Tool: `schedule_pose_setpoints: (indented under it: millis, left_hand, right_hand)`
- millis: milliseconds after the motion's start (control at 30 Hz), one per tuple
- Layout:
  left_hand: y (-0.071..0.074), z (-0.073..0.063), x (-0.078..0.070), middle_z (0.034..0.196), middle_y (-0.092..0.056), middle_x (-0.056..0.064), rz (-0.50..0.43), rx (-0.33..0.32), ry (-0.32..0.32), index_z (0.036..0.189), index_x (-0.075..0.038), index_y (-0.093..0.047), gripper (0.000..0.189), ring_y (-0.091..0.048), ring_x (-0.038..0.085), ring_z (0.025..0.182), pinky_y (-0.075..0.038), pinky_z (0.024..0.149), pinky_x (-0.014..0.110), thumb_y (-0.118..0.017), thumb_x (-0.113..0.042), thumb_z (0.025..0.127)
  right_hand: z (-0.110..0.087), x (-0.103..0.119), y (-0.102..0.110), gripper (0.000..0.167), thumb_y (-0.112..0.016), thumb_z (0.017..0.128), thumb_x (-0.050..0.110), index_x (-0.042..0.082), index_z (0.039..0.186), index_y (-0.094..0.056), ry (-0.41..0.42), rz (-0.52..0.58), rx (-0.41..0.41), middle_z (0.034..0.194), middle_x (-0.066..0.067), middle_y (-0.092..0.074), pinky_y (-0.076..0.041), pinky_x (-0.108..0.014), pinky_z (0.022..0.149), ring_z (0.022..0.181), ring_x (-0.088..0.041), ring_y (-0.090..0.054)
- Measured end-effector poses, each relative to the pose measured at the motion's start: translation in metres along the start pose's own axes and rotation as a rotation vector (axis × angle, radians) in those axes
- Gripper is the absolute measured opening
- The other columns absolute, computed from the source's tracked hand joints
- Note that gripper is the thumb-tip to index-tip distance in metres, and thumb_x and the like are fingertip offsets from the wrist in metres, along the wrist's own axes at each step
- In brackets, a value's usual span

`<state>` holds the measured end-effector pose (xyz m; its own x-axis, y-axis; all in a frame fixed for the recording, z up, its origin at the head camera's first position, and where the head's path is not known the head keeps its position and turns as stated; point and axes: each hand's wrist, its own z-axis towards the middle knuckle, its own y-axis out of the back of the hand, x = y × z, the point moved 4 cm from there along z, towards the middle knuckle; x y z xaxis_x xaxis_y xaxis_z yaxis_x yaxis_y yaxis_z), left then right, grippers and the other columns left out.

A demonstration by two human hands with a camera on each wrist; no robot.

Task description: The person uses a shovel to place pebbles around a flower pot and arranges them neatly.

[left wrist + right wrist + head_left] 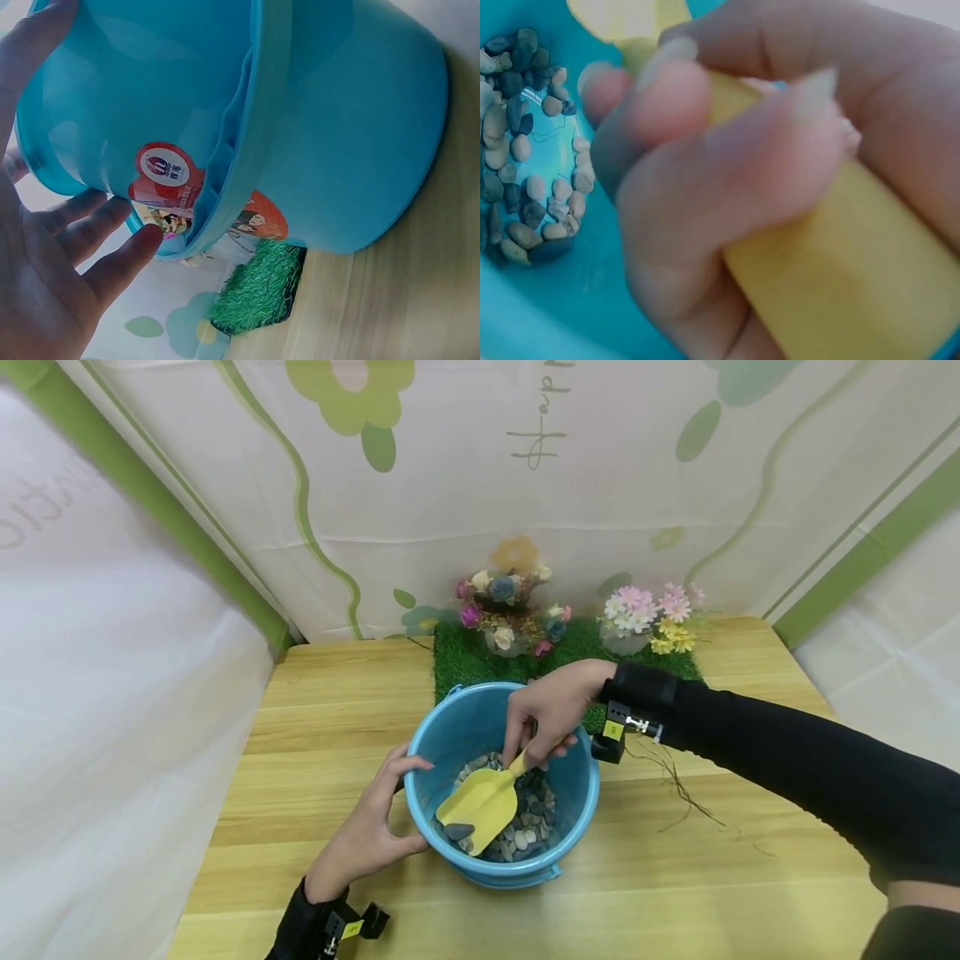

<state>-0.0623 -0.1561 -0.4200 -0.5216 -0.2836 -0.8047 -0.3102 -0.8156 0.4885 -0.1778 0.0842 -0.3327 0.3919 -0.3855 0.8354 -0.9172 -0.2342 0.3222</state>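
A blue bucket (581, 814) with pebbles (525, 835) in its bottom stands on the wooden table. Inside it, my right hand (551, 710) grips a yellow toy shovel by its handle (840, 277), fingers wrapped round it. The shovel's blade (480, 802) points toward the bucket's near left side, and a dark grey stone (459, 832) lies at its tip. At the bucket's left side, my left hand (367, 827) holds the rim, fingertips over the edge and thumb against the outside. Red printed stickers (169, 176) show on the bucket wall in the left wrist view.
Behind the bucket lies a green artificial grass mat (465, 660). Two vases of flowers stand on it, one mixed-coloured bouquet (510, 610) and one pink, white and yellow bouquet (648, 618). Thin dry twigs (678, 785) lie right of the bucket. A printed curtain (465, 502) hangs behind.
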Motion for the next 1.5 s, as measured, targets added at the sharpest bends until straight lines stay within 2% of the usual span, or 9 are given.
schedule_pose_setpoints:
  millis: [367, 500, 633, 800, 1100, 1333, 1500]
  left_hand:
    - [0.000, 0.001, -0.002, 0.160, -0.027, 0.010, 0.004, 0.001, -0.005, 0.139, -0.003, -0.043, 0.077, -0.037, 0.037, 0.138, -0.048, 0.098, 0.059, -0.088, -0.008, 0.076]
    - [-0.001, 0.000, -0.002, 0.159, -0.027, 0.009, 0.003, 0.003, 0.010, 0.139, -0.004, -0.043, 0.078, -0.038, 0.036, 0.138, -0.048, 0.099, 0.057, -0.088, -0.007, 0.076]
    - [-0.001, 0.000, -0.003, 0.160, -0.027, 0.010, 0.006, 0.004, 0.017, 0.140, -0.008, -0.043, 0.080, -0.038, 0.036, 0.138, -0.048, 0.099, 0.055, -0.088, -0.004, 0.074]
    - [-0.001, 0.000, -0.003, 0.160, -0.026, 0.009, 0.000, 0.004, 0.016, 0.141, -0.012, -0.042, 0.079, -0.039, 0.035, 0.136, -0.049, 0.100, 0.050, -0.088, -0.007, 0.076]
    - [0.000, 0.000, -0.003, 0.161, -0.025, 0.010, -0.002, 0.006, 0.024, 0.140, -0.005, -0.042, 0.077, -0.040, 0.036, 0.135, -0.050, 0.098, 0.054, -0.088, -0.014, 0.079]
    - [0.001, 0.001, -0.003, 0.161, -0.024, 0.009, -0.004, 0.007, 0.027, 0.141, -0.012, -0.043, 0.078, -0.038, 0.036, 0.138, -0.050, 0.098, 0.055, -0.088, -0.013, 0.078]
    - [0.000, 0.000, -0.003, 0.161, -0.024, 0.010, -0.007, 0.007, 0.016, 0.142, -0.016, -0.042, 0.078, -0.038, 0.036, 0.138, -0.050, 0.098, 0.055, -0.088, -0.014, 0.079]
  right_hand:
    - [-0.021, -0.007, -0.001, 0.032, -0.056, 0.105, 0.012, 0.008, 0.135, -0.066, 0.096, 0.078, -0.034, 0.088, -0.009, -0.074, -0.053, -0.030, 0.055, 0.057, -0.017, -0.058]
    - [-0.028, -0.010, 0.000, 0.032, -0.055, 0.105, 0.011, 0.007, 0.136, -0.065, 0.110, 0.079, -0.064, 0.091, -0.016, -0.073, -0.055, -0.033, 0.056, 0.058, -0.019, -0.059]
    - [-0.037, -0.010, 0.003, 0.033, -0.054, 0.105, 0.011, 0.010, 0.136, -0.065, 0.084, 0.079, -0.114, 0.091, -0.017, -0.073, -0.055, -0.033, 0.056, 0.057, -0.018, -0.059]
    - [-0.051, -0.009, 0.008, 0.032, -0.056, 0.105, 0.011, 0.012, 0.135, -0.067, 0.055, 0.119, -0.191, 0.091, -0.018, -0.071, -0.053, -0.032, 0.055, 0.056, -0.020, -0.057]
    - [-0.083, -0.014, 0.022, 0.032, -0.057, 0.106, 0.013, 0.009, 0.136, -0.065, 0.006, 0.169, -0.378, 0.093, -0.019, -0.070, -0.052, -0.031, 0.054, 0.055, -0.021, -0.054]
    - [-0.102, -0.031, 0.033, 0.034, -0.056, 0.107, 0.018, 0.009, 0.139, -0.063, -0.038, 0.122, -0.509, 0.088, -0.017, -0.069, -0.054, -0.034, 0.053, 0.055, -0.027, -0.056]
    - [-0.114, -0.051, 0.039, 0.040, -0.055, 0.107, 0.023, 0.004, 0.143, -0.057, -0.088, 0.110, -0.612, 0.094, -0.018, -0.067, -0.056, -0.039, 0.059, 0.062, -0.027, -0.059]
